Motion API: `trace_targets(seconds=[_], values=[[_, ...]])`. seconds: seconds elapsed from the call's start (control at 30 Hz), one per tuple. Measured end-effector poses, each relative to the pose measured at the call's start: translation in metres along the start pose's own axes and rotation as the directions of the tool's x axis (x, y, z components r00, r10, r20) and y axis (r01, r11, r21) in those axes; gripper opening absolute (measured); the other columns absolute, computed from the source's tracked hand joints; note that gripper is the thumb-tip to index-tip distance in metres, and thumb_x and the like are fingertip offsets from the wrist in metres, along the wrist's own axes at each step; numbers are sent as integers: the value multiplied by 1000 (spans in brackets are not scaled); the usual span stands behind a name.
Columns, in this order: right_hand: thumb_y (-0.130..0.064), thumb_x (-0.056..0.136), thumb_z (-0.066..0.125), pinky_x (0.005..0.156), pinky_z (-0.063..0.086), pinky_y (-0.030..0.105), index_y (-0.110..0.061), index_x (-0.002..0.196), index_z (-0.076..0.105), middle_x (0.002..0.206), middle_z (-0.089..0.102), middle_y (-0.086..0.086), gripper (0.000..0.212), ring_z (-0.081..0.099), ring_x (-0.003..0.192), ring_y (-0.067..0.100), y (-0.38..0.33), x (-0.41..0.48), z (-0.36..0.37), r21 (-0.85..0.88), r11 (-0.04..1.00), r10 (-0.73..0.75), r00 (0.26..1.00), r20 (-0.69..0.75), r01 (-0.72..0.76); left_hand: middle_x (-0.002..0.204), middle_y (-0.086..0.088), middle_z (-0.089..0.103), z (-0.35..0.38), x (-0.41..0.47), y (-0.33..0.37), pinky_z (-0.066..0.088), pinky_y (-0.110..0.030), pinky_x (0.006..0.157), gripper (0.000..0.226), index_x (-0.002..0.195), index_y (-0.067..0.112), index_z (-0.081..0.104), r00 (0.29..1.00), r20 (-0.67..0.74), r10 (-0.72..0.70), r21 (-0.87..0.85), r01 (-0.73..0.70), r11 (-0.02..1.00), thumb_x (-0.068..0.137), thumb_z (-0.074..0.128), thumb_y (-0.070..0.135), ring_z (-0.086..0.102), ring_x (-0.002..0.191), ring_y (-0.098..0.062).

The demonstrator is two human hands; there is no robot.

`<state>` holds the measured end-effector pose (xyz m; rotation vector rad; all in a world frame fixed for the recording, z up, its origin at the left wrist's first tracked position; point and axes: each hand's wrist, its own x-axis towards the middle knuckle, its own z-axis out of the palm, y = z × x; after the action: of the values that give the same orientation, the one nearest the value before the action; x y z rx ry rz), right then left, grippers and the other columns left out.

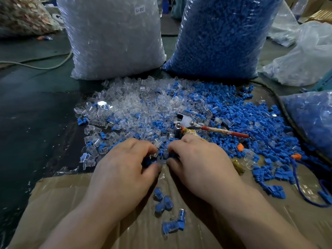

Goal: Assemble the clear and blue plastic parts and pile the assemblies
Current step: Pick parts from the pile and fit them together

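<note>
Small clear plastic part with a blue plastic piece (162,157) sits pinched between the fingertips of left hand (125,164) and right hand (199,162), both curled closed on it at the near edge of the loose heap of clear plastic sleeves (125,106) and blue plastic plugs (251,123). Finished clear-and-blue assemblies (167,211) lie in a small cluster on the brown cardboard sheet (59,203) between the wrists, with bare cardboard to either side. Red-handled metal tool (206,127) rests on the heap just beyond the right hand; tall clear bag of clear parts (113,38) and tall bag of blue parts (222,36) stand at the far edge.
</note>
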<state>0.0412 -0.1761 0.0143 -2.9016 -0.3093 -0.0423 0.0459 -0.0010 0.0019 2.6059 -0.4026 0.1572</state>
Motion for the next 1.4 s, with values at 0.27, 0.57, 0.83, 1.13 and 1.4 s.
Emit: trace_targets(seconds=[0.27,0.57,0.83,1.13,1.4], values=[[-39,97,43,65,45,36,-28,100,58,91,52,-4,19,58,84,22,-2,6,0,-17,1000,-13,1000,14,13,99,24,53,3,4,4,39,-24,80,40,127,37,62,1000,-8,-8,10,8,1000,87,64,42,50,91,-2],[-37,96,43,63,40,35,-30,87,36,82,37,-7,13,47,76,18,-2,4,-7,8,999,-32,993,112,32,105,16,63,5,5,5,33,-20,82,27,116,34,68,1000,2,24,65,-24,998,89,67,39,54,101,-7],[-35,98,43,68,43,35,-29,89,41,89,48,-9,10,50,80,16,-2,-1,-4,84,996,10,1000,-9,-10,83,24,57,7,6,0,30,-7,72,10,95,33,69,996,-92,13,-2,-14,1000,88,66,39,53,85,-5],[-35,95,59,57,48,24,-38,89,60,73,63,-14,6,57,62,1,0,-3,-4,777,616,219,976,-9,-131,91,25,65,6,5,-2,45,-5,67,7,88,37,63,963,-238,-128,-419,17,908,92,58,35,60,87,7],[-17,96,60,55,60,46,-14,88,65,70,68,9,10,66,60,22,-10,-6,-15,983,72,227,962,151,-171,80,8,72,4,1,3,56,-19,59,11,91,40,71,968,-158,-195,-686,34,727,85,71,31,69,68,-6]])
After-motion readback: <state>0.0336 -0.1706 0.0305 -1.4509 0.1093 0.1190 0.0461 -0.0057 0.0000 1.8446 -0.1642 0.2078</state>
